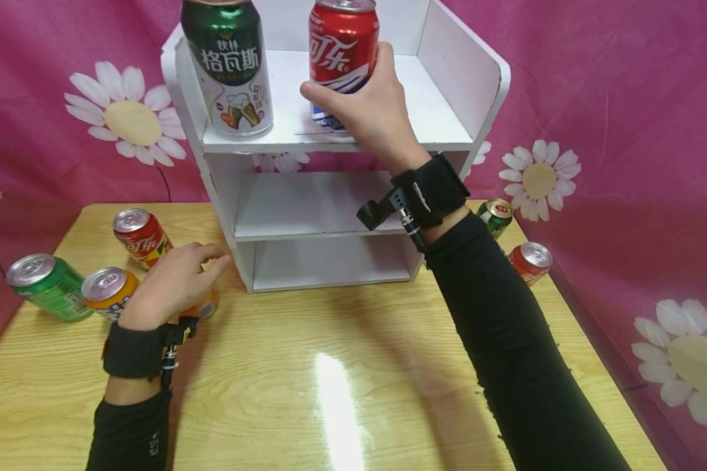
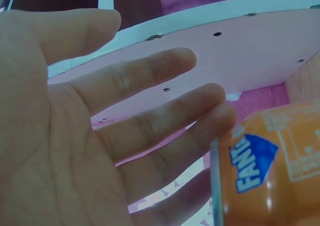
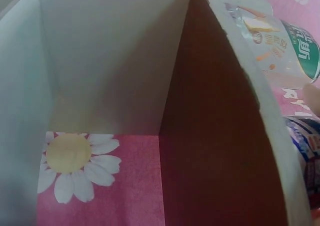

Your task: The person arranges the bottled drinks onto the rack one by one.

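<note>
On the top board of a white shelf point(image 1: 294, 140), my right hand point(image 1: 377, 104) grips a red cola can point(image 1: 338, 39) with a blue and white lower part, thumb on the near side. Left of that can stands a tall green and white kvass can point(image 1: 230, 72). In the right wrist view the cola can point(image 3: 307, 151) shows only at the right edge. My left hand point(image 1: 173, 281), fingers spread and loosely bent, hovers low by the shelf's left side. An orange Fanta can point(image 2: 270, 166) is right at its fingertips in the left wrist view; the hand partly hides it in the head view.
Around the left hand stand a red cola can point(image 1: 141, 235), another orange can point(image 1: 108, 291) and a green can point(image 1: 50, 284). Right of the shelf, a dark green can point(image 1: 496, 216) and a red can point(image 1: 531, 258) are partly behind the right arm. Pink flowered cloth point(image 1: 589, 78) surrounds the table point(image 1: 259, 392).
</note>
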Demonstrator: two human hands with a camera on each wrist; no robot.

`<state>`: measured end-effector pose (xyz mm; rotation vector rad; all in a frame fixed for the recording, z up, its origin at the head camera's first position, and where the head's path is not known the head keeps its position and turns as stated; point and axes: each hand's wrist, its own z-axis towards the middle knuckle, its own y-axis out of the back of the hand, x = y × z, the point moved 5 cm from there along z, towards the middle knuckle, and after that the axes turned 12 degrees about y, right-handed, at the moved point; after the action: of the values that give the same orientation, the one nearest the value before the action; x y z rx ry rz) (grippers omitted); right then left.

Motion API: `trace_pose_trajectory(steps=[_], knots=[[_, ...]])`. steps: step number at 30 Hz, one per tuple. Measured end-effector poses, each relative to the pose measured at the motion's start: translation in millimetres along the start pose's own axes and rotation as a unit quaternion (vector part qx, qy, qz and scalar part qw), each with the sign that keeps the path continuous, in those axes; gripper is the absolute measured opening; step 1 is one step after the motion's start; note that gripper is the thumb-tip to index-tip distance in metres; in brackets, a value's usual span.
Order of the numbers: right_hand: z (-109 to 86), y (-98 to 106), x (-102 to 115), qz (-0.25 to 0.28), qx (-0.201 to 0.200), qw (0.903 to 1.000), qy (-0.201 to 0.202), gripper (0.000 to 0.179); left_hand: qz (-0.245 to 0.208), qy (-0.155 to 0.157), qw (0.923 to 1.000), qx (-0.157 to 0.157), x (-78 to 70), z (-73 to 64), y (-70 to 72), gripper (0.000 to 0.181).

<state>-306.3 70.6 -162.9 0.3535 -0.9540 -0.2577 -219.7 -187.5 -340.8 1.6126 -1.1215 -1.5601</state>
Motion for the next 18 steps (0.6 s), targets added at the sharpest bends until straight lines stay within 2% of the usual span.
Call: trace_pose_trajectory(steps=[8,18], knots=[[0.6,-0.6,-1.6,-0.039,-0.008,0.9992,0.002,0.083,0.001,-0.001,1.0,-0.001,0.1,0.8,-0.7,0.05],[1.0,-0.4,-0.9,-0.022,0.008,0.9997,0.005,0.077,0.0,0.0,1.0,0.002,0.3,1.0,-0.5,0.05]])
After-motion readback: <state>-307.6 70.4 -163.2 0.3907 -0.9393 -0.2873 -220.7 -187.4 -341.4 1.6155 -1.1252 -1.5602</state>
